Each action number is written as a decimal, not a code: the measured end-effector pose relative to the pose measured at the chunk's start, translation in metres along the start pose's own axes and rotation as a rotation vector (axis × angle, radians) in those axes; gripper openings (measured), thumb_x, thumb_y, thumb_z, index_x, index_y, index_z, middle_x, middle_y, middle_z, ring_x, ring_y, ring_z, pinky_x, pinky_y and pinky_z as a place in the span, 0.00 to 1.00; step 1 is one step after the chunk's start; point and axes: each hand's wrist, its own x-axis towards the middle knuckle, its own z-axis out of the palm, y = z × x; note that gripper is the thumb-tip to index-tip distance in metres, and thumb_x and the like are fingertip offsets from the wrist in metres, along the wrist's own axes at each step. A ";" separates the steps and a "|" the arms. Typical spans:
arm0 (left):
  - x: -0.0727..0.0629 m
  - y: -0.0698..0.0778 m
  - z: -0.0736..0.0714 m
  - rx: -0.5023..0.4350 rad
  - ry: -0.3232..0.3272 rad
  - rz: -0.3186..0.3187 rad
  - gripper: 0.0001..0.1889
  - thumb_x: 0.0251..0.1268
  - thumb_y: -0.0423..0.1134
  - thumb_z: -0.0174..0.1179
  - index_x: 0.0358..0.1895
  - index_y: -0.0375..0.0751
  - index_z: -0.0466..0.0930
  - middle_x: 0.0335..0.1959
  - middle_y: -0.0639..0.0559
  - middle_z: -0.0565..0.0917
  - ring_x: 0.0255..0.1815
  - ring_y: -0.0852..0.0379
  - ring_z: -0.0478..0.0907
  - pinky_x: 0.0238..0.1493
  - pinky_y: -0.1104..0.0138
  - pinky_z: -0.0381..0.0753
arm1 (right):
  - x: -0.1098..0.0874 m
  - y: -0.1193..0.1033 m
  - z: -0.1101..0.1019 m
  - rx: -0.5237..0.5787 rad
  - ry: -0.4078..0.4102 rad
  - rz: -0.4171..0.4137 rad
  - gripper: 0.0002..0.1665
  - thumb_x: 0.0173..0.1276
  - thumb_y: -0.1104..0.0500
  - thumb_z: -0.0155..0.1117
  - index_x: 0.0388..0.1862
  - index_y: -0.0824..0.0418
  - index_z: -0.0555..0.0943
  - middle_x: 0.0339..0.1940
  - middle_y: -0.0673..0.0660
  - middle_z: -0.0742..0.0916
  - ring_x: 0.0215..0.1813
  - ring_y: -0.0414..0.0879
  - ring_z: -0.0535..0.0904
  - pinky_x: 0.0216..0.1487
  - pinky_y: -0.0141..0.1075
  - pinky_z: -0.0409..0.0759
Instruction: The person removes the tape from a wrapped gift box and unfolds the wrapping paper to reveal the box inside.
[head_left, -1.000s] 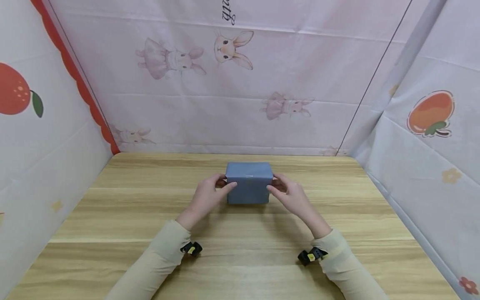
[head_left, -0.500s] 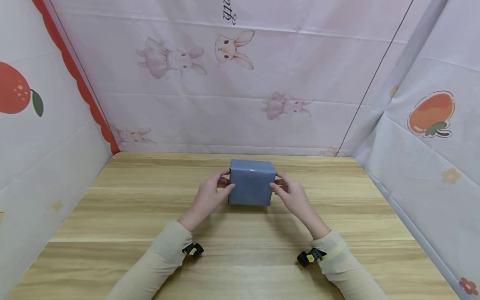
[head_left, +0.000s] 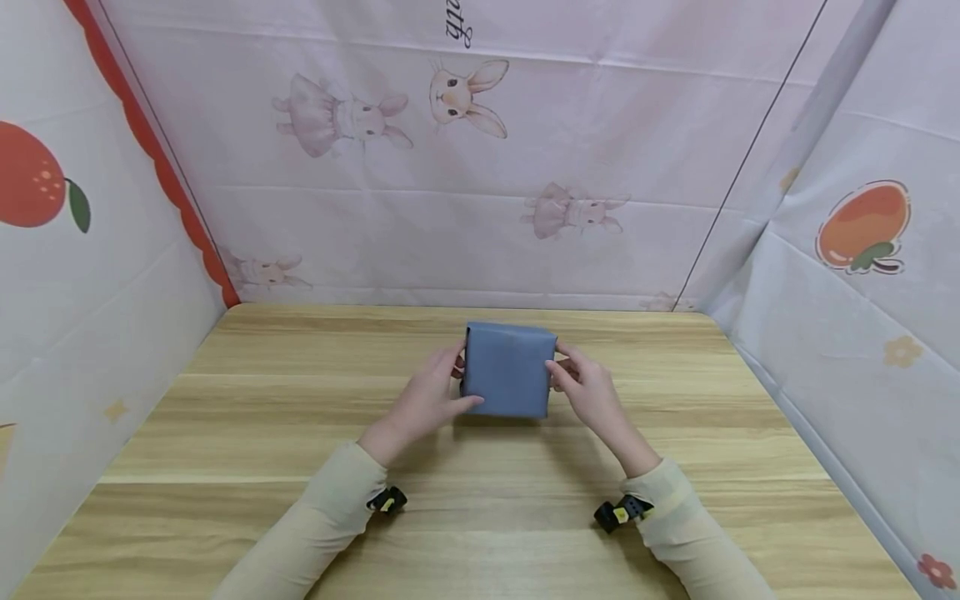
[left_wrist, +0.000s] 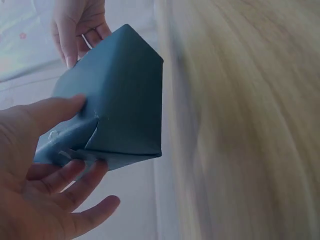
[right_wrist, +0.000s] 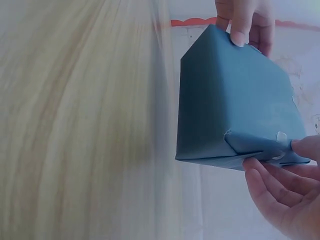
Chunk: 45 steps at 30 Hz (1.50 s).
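A blue paper-wrapped box [head_left: 507,371] is held between both hands above the middle of the table, its large face towards me. My left hand [head_left: 427,404] grips its left end, with the thumb on the front face and the fingers at the side and behind. At the right end my right hand [head_left: 591,396] pinches the box between thumb and fingers. The left wrist view shows folded paper and clear tape at the end of the box [left_wrist: 132,95]. Folded flaps and a piece of tape also show on the box [right_wrist: 250,100] in the right wrist view.
A wood-grain table [head_left: 495,517] lies under the hands. Behind it hangs a pink cloth with rabbit prints [head_left: 465,233]; white cloths with fruit prints flank it at left and right. Each sleeved wrist carries a small black camera, such as the left one [head_left: 388,500].
The box has tilted so that more of its front face shows, and it has shifted slightly right. My left thumb has moved lower on the front face.
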 end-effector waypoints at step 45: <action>-0.004 -0.004 0.001 0.169 -0.229 -0.220 0.58 0.48 0.61 0.72 0.76 0.33 0.50 0.74 0.37 0.63 0.73 0.42 0.65 0.69 0.50 0.69 | -0.001 0.011 0.011 -0.121 -0.421 -0.033 0.65 0.55 0.68 0.73 0.80 0.61 0.39 0.75 0.70 0.64 0.68 0.65 0.71 0.65 0.55 0.72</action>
